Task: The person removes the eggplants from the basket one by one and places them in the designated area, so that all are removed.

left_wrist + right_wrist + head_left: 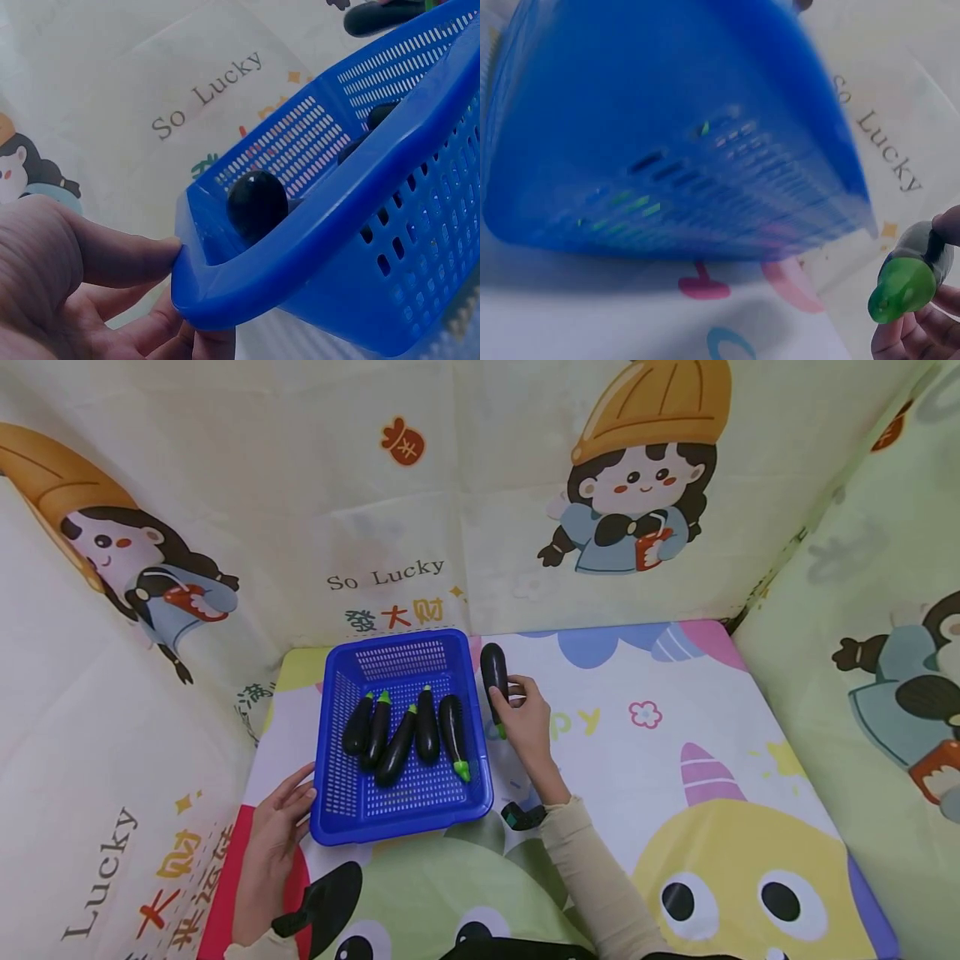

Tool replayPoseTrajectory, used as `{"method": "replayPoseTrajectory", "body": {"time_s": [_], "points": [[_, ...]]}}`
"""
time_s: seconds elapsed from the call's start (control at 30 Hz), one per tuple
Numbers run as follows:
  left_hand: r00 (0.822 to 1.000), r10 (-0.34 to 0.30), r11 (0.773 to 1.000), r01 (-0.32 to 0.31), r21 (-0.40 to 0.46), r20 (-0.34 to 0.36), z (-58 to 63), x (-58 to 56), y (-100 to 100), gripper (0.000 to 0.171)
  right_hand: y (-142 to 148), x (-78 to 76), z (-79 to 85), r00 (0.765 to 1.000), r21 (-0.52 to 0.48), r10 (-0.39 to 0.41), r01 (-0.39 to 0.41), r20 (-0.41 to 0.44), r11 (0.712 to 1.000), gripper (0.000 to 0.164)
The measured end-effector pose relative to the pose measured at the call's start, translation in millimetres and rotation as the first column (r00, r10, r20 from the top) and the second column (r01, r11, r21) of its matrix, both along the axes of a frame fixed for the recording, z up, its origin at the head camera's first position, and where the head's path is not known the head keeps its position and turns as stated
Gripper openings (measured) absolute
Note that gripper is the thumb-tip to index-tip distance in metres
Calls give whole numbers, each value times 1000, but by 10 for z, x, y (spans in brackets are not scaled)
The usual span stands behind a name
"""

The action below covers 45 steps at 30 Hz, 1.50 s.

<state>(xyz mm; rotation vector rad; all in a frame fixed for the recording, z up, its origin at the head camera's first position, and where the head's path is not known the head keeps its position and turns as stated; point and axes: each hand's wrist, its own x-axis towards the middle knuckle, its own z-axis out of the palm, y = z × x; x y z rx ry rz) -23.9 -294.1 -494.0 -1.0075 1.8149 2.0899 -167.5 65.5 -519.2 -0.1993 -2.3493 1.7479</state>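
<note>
A blue plastic basket (405, 814) with slotted walls holds several dark eggplants (426, 727) with green stem ends. My left hand (276, 839) pinches the basket's near left corner; in the left wrist view its thumb (127, 259) presses the rim while the other fingers curl beneath. Just beyond the basket's right wall, my right hand (528, 727) grips another eggplant (492, 668) between thumb and fingers. That eggplant's green stem end (904, 289) points down toward me, and its dark body extends away. In the left wrist view, the same eggplant (382, 19) appears above the far rim.
A cartoon-printed cloth (600, 760) covers the table under the basket. Printed hangings (510, 502) stand close behind the table, with more at the left (90, 710) and right (847, 560) sides. Dark straps with small devices (522, 816) sit at both wrists.
</note>
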Motion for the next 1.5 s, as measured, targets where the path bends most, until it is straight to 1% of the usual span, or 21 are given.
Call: {"method": "replayPoseTrajectory", "body": {"time_s": [0.2, 0.37, 0.53, 0.73, 0.93, 1.1, 1.27, 1.5], "points": [[1000, -5, 1000, 5, -13, -10, -7, 2, 5, 59, 58, -57, -77, 998, 45, -47, 45, 47, 998, 40], [1000, -10, 999, 10, -33, -9, -14, 3, 9, 58, 103, -91, -149, 995, 79, -81, 77, 59, 994, 41], [1000, -14, 999, 14, -50, 1, -15, 3, 9, 59, 147, -111, -229, 992, 139, -101, 89, 80, 986, 43], [1000, -10, 999, 11, -42, 7, -19, 1, 9, 58, 193, -116, -314, 989, 222, -100, 74, 107, 972, 45], [1000, -3, 999, 3, -51, -1, -23, 2, 20, 58, 228, -130, -356, 987, 284, -95, 54, 130, 957, 48], [1000, -2, 998, 2, -56, -9, -25, 6, 21, 58, 252, -147, -403, 983, 334, -85, 25, 166, 942, 49], [1000, -12, 998, 12, -64, -4, -28, 7, 14, 58, 262, -164, -434, 980, 353, -70, 0, 185, 936, 49], [1000, -9, 998, 8, -66, -15, -31, 2, 18, 56, 258, -169, -427, 977, 361, -70, -8, 201, 933, 49]]}}
